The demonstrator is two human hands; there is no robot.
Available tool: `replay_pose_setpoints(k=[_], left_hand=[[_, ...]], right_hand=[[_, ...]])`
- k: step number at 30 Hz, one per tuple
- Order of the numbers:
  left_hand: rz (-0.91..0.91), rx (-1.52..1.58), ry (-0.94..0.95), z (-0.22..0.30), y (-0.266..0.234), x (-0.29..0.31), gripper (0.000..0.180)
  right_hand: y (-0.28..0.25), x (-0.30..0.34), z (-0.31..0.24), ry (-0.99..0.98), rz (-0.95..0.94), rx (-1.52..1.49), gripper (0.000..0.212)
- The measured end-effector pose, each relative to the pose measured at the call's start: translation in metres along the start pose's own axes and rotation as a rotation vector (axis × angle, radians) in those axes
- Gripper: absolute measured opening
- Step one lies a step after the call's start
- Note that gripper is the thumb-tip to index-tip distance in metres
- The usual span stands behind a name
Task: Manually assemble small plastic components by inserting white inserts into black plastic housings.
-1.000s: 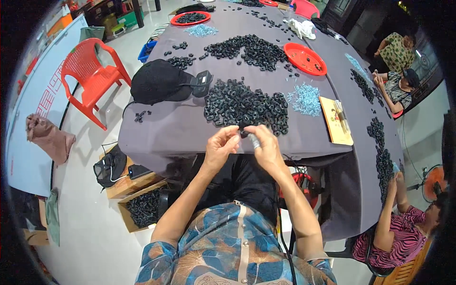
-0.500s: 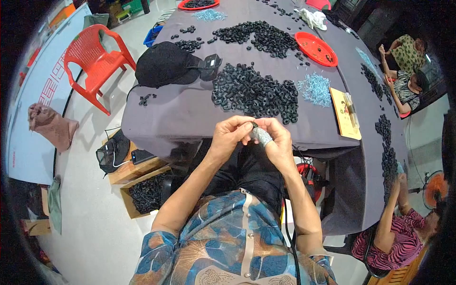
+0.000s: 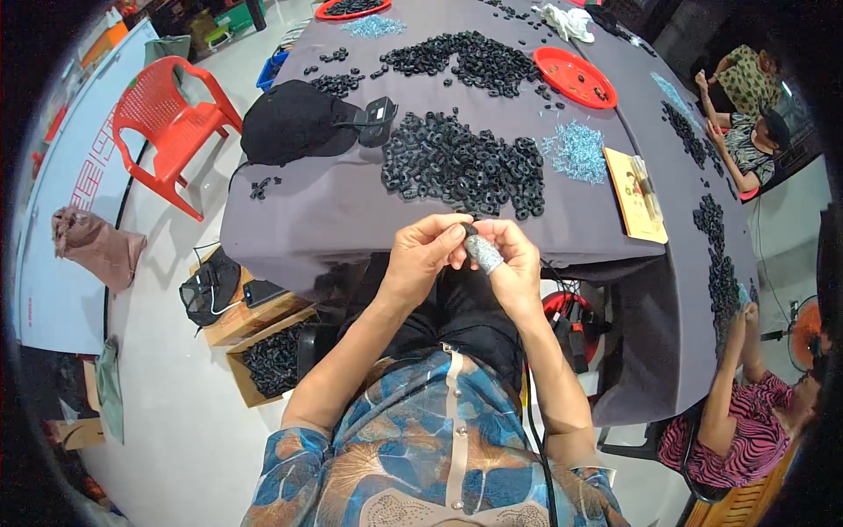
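Centrally in the head view, the left hand and right hand meet just off the near edge of the cloth-covered table, both pinching one small black piece between thumb and fingers. It sits at the tips of both hands, so neither is nearer to it. The right thumb, wearing a silvery-grey wrap, presses in from the right, while the left thumb and fingers close in from the left.

Directly beyond the fingers lies a broad pile of black pieces, spread from left to right with its near edge just ahead of the hands. A heap of small pale-blue parts lies forward and to the right, nearer the right hand than the left. Beside it, a yellow booklet lies flat near the table edge, its long side running away from the person. Left of the pile rests a black cap.

Much of the held piece is covered by the fingers; it seems to be rounded, but its long axis cannot be made out, nor whether a pale-blue part is in it. The curled lower fingers of both hands are hidden. At the right, a co-worker in a pink striped top is partly lost in the lens's dark rim.
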State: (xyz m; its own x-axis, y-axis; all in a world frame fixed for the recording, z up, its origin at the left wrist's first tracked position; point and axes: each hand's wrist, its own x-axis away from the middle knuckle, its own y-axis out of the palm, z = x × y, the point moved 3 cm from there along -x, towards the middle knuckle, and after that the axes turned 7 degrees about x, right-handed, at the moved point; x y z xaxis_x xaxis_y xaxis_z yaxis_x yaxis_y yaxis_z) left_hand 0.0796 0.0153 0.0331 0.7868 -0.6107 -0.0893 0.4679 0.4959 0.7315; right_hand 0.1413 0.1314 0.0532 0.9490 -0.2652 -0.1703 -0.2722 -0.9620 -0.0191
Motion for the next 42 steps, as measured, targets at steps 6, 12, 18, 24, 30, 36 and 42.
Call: replay_pose_setpoints(k=[6,12,18,24,30,36,42], left_hand=[[-0.032,0.048,0.016,-0.004,0.005,0.001,0.024],[-0.046,-0.151,0.135,-0.001,0.003,0.002,0.026],[-0.023,-0.239,0.206,0.007,0.016,0.006,0.027],[0.094,-0.364,0.148,-0.007,0.004,0.005,0.018],[0.187,-0.186,0.048,-0.015,-0.009,0.003,0.016],[0.199,-0.107,0.025,-0.021,-0.027,0.0,0.017],[0.224,-0.107,0.048,-0.025,-0.024,-0.002,0.017]], right_hand=[[-0.006,-0.002,0.004,0.018,0.036,0.009,0.014],[0.0,-0.002,0.007,0.068,0.016,-0.164,0.017],[-0.002,-0.001,0.013,0.101,0.03,-0.235,0.016],[-0.002,0.001,0.018,0.102,0.066,-0.148,0.013],[-0.001,0.006,0.028,0.003,0.211,0.219,0.011],[0.007,0.003,0.031,-0.141,0.174,0.358,0.012],[0.009,0.004,0.028,-0.088,0.21,0.3,0.017]])
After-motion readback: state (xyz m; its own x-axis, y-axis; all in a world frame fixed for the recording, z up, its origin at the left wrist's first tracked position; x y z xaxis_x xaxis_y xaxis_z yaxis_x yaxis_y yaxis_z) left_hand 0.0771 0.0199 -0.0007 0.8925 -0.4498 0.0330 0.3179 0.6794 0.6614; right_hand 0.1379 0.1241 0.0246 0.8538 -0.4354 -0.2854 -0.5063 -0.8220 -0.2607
